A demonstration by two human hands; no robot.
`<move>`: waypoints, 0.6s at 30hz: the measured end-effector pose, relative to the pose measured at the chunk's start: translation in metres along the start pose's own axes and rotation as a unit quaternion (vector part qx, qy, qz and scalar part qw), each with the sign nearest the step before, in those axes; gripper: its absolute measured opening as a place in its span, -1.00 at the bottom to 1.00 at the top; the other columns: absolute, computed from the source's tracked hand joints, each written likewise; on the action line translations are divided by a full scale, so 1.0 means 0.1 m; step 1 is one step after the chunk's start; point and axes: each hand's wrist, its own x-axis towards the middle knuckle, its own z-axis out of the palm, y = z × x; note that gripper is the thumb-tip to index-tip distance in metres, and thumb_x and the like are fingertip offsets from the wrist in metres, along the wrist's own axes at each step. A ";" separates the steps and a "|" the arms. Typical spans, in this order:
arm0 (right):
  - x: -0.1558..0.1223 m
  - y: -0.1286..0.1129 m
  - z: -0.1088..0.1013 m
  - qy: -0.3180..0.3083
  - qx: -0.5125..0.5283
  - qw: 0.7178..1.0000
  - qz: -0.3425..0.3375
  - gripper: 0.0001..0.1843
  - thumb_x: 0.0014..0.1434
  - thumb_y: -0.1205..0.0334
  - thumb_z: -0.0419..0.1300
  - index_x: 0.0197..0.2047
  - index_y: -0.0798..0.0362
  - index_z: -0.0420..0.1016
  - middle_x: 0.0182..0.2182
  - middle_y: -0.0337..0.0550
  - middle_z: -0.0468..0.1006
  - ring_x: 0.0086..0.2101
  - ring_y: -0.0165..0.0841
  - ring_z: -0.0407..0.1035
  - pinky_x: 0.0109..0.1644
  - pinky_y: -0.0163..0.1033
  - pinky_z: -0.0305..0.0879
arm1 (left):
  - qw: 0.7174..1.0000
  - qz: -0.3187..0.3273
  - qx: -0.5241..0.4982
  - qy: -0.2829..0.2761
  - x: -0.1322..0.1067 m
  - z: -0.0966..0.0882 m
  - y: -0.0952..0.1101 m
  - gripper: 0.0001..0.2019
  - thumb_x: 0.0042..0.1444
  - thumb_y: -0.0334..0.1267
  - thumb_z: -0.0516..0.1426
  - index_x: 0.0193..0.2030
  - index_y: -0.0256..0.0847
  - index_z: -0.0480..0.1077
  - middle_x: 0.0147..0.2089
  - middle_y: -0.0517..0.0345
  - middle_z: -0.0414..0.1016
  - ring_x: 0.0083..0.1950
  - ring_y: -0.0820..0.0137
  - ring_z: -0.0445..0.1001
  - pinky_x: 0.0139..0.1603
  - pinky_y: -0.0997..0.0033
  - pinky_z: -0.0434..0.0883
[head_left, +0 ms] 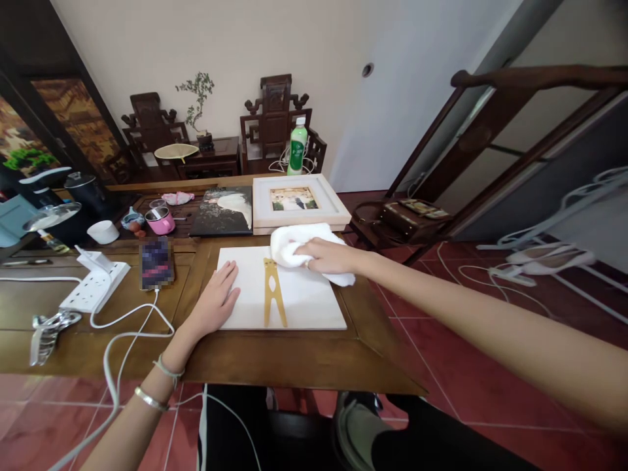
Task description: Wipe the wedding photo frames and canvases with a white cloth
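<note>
A flat white board [314, 311] lies on the wooden table in front of me, with a tan A-shaped piece [273, 297] down its middle that looks like a fold-out stand. My left hand [219, 297] rests with fingers stretched out on the board's left edge. At the far right corner of the board, my right hand [326, 255] grips a white towel [294, 239], bunched up and pressed on the surface. Part of the towel hangs over the board's right edge.
Behind the board lie a white-framed picture [338, 208] and a dark photo panel [216, 222]. A green bottle [297, 152] stands at the back. Leftward are a phone [157, 263] on a cable, a power strip [95, 288], a pink cup [161, 222] and a metal clip [46, 333].
</note>
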 end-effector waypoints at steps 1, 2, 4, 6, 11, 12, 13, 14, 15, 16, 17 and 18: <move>0.06 0.02 -0.03 0.008 0.003 1.000 0.003 -0.71 0.05 0.35 0.02 -0.20 0.09 0.51 -0.20 -0.01 0.55 -0.16 -0.14 0.37 -0.08 -0.16 0.22 | 1.000 0.000 0.000 0.000 0.00 0.00 0.00 -0.47 0.29 -0.19 -0.13 0.35 -0.37 0.05 0.41 -0.17 -0.01 0.44 0.20 -0.09 0.41 0.00 -0.07; 0.11 0.03 -0.05 0.015 0.005 1.000 0.009 -0.72 0.08 0.34 0.01 -0.20 0.10 0.50 -0.20 -0.01 0.56 -0.17 -0.15 0.38 -0.08 -0.17 0.22 | 1.000 0.000 -0.001 0.001 0.00 0.00 0.00 -0.47 0.29 -0.18 -0.13 0.35 -0.36 0.05 0.41 -0.17 -0.01 0.44 0.20 -0.09 0.41 0.00 -0.07; 0.16 0.03 -0.09 0.023 0.004 1.000 0.017 -0.71 0.12 0.32 0.00 -0.18 0.10 0.50 -0.17 -0.01 0.56 -0.15 -0.15 0.38 -0.06 -0.17 0.22 | 1.000 -0.002 -0.003 0.003 0.00 0.00 0.00 -0.48 0.29 -0.18 -0.12 0.34 -0.35 0.06 0.41 -0.16 0.00 0.44 0.20 -0.08 0.41 0.01 -0.07; 0.16 0.02 -0.10 0.026 -0.001 0.999 0.022 -0.69 0.12 0.33 0.00 -0.15 0.11 0.50 -0.14 0.00 0.55 -0.11 -0.14 0.37 -0.02 -0.16 0.22 | 1.000 -0.005 -0.007 0.006 0.00 0.00 0.00 -0.48 0.29 -0.18 -0.12 0.34 -0.34 0.07 0.41 -0.15 0.01 0.44 0.20 -0.08 0.41 0.02 -0.08; -0.10 -0.20 0.08 0.018 -0.024 0.999 0.033 -0.58 0.05 0.42 0.00 -0.02 0.16 0.47 0.16 0.14 0.34 0.11 -0.03 0.23 0.15 0.03 0.12 | 1.000 -0.008 -0.019 0.016 -0.01 0.00 0.00 -0.49 0.29 -0.18 -0.11 0.35 -0.28 0.07 0.41 -0.10 0.01 0.44 0.22 -0.07 0.41 0.01 -0.06; -0.20 -0.30 0.13 0.015 -0.030 0.999 0.033 -0.56 0.05 0.43 -0.01 -0.01 0.19 0.46 0.21 0.19 0.26 0.17 0.01 0.15 0.19 0.09 0.05 | 1.000 -0.009 -0.019 0.015 -0.01 0.00 0.00 -0.49 0.29 -0.19 -0.11 0.35 -0.28 0.07 0.41 -0.10 0.02 0.44 0.22 -0.07 0.40 0.00 -0.06; -0.31 -0.42 0.18 0.010 -0.034 0.999 0.031 -0.55 0.04 0.44 -0.01 0.00 0.22 0.45 0.24 0.24 0.20 0.23 0.03 0.05 0.23 0.15 -0.03 | 1.000 -0.010 -0.020 0.014 -0.01 0.01 0.00 -0.49 0.29 -0.19 -0.11 0.35 -0.29 0.07 0.41 -0.11 0.01 0.44 0.21 -0.07 0.40 -0.01 -0.06; -0.44 -0.55 0.23 0.002 -0.039 0.999 0.025 -0.55 0.03 0.45 -0.01 -0.01 0.26 0.45 0.24 0.29 0.19 0.28 0.03 -0.06 0.27 0.19 -0.12 | 1.000 -0.012 -0.020 0.014 -0.01 0.01 0.01 -0.49 0.29 -0.19 -0.11 0.35 -0.30 0.07 0.41 -0.12 0.01 0.44 0.21 -0.07 0.40 -0.01 -0.06; -0.57 -0.69 0.27 -0.016 -0.038 0.999 0.028 -0.55 0.01 0.47 -0.01 -0.02 0.27 0.45 0.25 0.29 0.18 0.30 0.02 -0.15 0.28 0.21 -0.15 | 1.000 -0.012 -0.020 0.014 -0.01 0.01 0.01 -0.49 0.29 -0.19 -0.11 0.34 -0.31 0.07 0.41 -0.13 0.01 0.44 0.21 -0.07 0.40 -0.01 -0.06; -0.70 -0.83 0.30 -0.034 -0.030 0.999 0.025 -0.55 0.00 0.47 -0.01 -0.04 0.25 0.46 0.25 0.27 0.18 0.32 0.00 -0.22 0.29 0.23 -0.17 | 1.000 -0.012 -0.021 0.015 -0.01 0.02 0.01 -0.49 0.29 -0.19 -0.11 0.34 -0.31 0.07 0.41 -0.13 0.01 0.44 0.21 -0.07 0.41 0.00 -0.07; -0.82 -0.95 0.32 -0.050 -0.019 0.998 0.026 -0.54 -0.03 0.49 0.00 -0.05 0.23 0.48 0.27 0.24 0.16 0.32 0.00 -0.27 0.29 0.24 -0.18 | 1.000 -0.011 -0.023 0.017 -0.01 0.02 0.01 -0.49 0.29 -0.19 -0.11 0.34 -0.30 0.07 0.41 -0.12 0.01 0.44 0.22 -0.07 0.41 0.00 -0.07; -0.92 -1.05 0.33 -0.073 -0.006 0.997 0.016 -0.55 -0.05 0.50 0.01 -0.07 0.21 0.49 0.29 0.21 0.13 0.33 0.00 -0.30 0.29 0.24 -0.16 | 0.999 -0.009 -0.024 0.019 -0.01 0.02 0.01 -0.49 0.29 -0.19 -0.11 0.34 -0.29 0.08 0.41 -0.11 0.02 0.44 0.22 -0.07 0.41 0.01 -0.06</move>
